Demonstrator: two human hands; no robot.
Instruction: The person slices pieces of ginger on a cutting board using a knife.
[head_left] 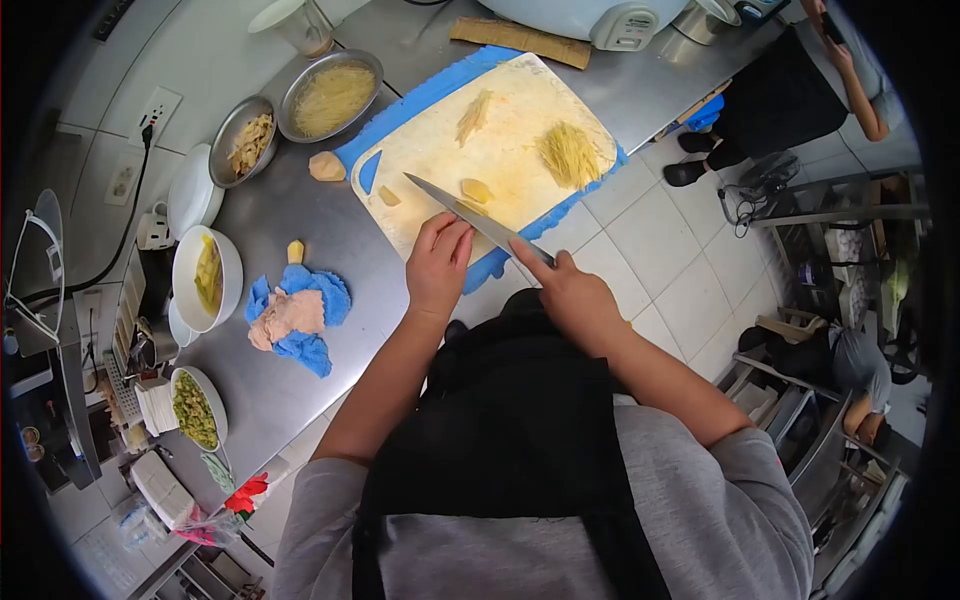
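Observation:
My right hand [580, 297] grips the handle of a kitchen knife [468, 211], whose long blade slants across the cutting board [420, 160]. My left hand [440, 262] has its fingers curled together right beside the blade; what they hold, if anything, is hidden. Just past the blade lies a cut piece of what looks like ginger [476, 190], with thin slices touching the blade. A smaller slice [388, 196] sits near the board's handle hole. Shredded ginger lies in a small bunch [474, 117] and a bigger heap [570, 155] at the board's far right.
A blue cloth [400, 118] lies under the board. Metal bowls of shreds [335, 98] and peeled pieces [252, 142], white bowls [232, 280], and blue and pink cloths [297, 318] stand left on the steel counter [375, 290]. Other people [780, 95] are at the right.

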